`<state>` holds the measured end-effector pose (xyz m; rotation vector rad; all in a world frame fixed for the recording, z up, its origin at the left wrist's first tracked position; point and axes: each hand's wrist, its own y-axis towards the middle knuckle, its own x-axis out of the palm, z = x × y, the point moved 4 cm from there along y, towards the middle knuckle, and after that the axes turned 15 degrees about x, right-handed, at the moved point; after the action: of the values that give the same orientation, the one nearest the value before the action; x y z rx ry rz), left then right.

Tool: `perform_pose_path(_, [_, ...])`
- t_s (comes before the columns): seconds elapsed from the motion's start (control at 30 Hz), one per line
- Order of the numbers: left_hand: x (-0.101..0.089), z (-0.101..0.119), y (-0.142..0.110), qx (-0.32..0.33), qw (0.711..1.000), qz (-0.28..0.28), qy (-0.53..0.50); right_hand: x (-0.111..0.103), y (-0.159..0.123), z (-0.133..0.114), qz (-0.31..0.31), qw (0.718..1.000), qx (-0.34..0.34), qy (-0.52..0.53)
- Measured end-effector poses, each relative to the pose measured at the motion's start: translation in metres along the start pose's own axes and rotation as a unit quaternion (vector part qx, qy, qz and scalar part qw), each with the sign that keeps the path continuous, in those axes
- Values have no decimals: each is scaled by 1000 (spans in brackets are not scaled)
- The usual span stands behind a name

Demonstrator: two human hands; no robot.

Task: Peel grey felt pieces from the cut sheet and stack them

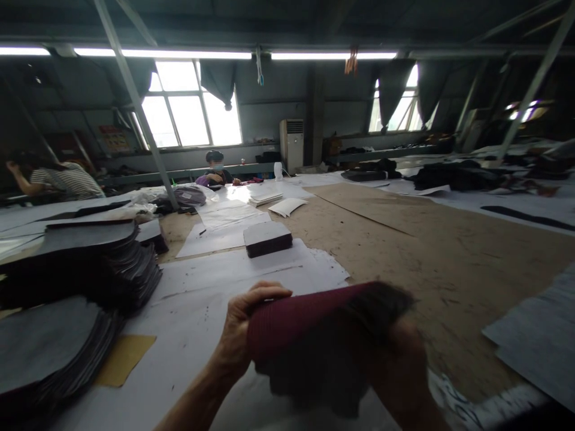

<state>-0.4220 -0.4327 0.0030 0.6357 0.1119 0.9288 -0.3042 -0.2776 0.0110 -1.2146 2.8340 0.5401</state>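
A stack of cut fabric pieces [300, 317], maroon along its layered edge and dark grey on the face toward me, is held up above the table between my two hands. My left hand [245, 320] grips its left end, fingers bent over the top edge. At the right end, my right hand [399, 359] is in shadow and smeared by motion, and its fingers are hard to make out. The right part of the stack is blurred too. Just beyond, a smaller grey-topped stack of dark fabric pieces [268, 238] rests on white paper [202, 287].
Tall stacks of dark cut fabric [90, 257] stand at left, with a tan card [126, 359] beside them. Brown paper [449, 251] covers the table at right. Slanted poles [135, 102] rise from the table. One person [218, 170] sits across the table, another [63, 176] far left.
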Motion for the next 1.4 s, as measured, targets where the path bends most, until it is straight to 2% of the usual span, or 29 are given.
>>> perform_pose_path(0.07, [2,-8,-3,-69,994,29,-73,0,-13,-10,44,970,-226,-79])
perform_pose_path(0.1, [4,-12,-5,-113,987,39,-107,1,-17,-14,38,951,-290,-96])
perform_pose_path(0.13, [6,-17,-8,-145,980,51,-130,3,-17,-15,29,948,-301,-99])
perform_pose_path(0.17, [7,-19,-9,-161,974,68,-142,4,-13,-16,10,961,-261,-90])
perform_pose_path(0.23, [8,-20,-10,-163,969,104,-152,7,0,-11,-57,995,-77,-25])
perform_pose_path(0.27, [7,-19,-10,-152,971,112,-149,10,5,-8,-99,994,29,23])
perform_pose_path(0.3, [6,-17,-9,-133,975,110,-136,13,7,-4,-136,981,125,63])
perform_pose_path(0.33, [5,-13,-7,-108,983,97,-111,14,7,0,-151,966,190,85])
perform_pose_path(0.37, [4,-10,-6,-77,991,73,-78,13,6,2,-139,964,212,81])
perform_pose_path(0.4, [3,-6,-4,-43,997,56,-44,9,6,2,-103,976,183,55])
perform_pose_path(0.43, [2,-4,-3,-17,999,44,-17,5,4,-1,-58,993,104,17])
perform_pose_path(0.47, [1,-4,-2,-6,999,38,-4,1,0,-6,-14,1000,-12,-23])
perform_pose_path(0.53, [0,-9,-1,-17,999,27,-10,-2,-13,-16,34,966,-245,-76])
perform_pose_path(0.57, [0,-13,-1,-29,999,16,-18,-2,-19,-18,35,946,-312,-83])
perform_pose_path(0.6, [1,-16,-2,-41,999,1,-24,-1,-20,-18,30,939,-332,-79])
perform_pose_path(0.63, [2,-19,-3,-50,998,-16,-28,-1,-18,-18,23,949,-305,-69])
perform_pose_path(0.67, [3,-21,-4,-52,998,-23,-34,-1,-13,-16,12,970,-239,-49])
perform_pose_path(0.73, [4,-22,-6,-57,997,-13,-51,1,-2,-10,-18,999,-34,21])
perform_pose_path(0.8, [5,-19,-7,-63,996,12,-61,4,1,-3,-41,981,168,91])
perform_pose_path(0.83, [5,-16,-8,-68,995,24,-63,5,-1,-2,-39,967,228,107])
perform_pose_path(0.87, [6,-13,-7,-76,994,37,-66,5,-2,-4,-30,962,253,101])
perform_pose_path(0.97, [5,-4,-6,-139,983,64,-98,1,-7,-16,22,977,212,28])
perform_pose_path(1.03, [3,-3,-6,-200,972,57,-113,1,-7,-16,18,978,208,9])
perform_pose_path(1.07, [1,-5,-6,-231,968,42,-86,4,-5,-12,-1,974,226,-17])
perform_pose_path(1.13, [-7,-14,-9,-282,959,-3,36,11,1,4,-43,953,269,-132])
perform_pose_path(1.17, [-11,-20,-10,-300,948,-25,108,14,5,13,-56,933,276,-223])
perform_pose_path(1.23, [-17,-30,-13,-314,921,-53,223,19,10,29,-51,901,275,-333])
perform_pose_path(1.3, [-21,-33,-14,-305,898,-59,312,22,12,40,-43,883,268,-382])
perform_pose_path(1.4, [-23,-28,-15,-247,818,-85,512,23,6,45,-32,859,229,-457])
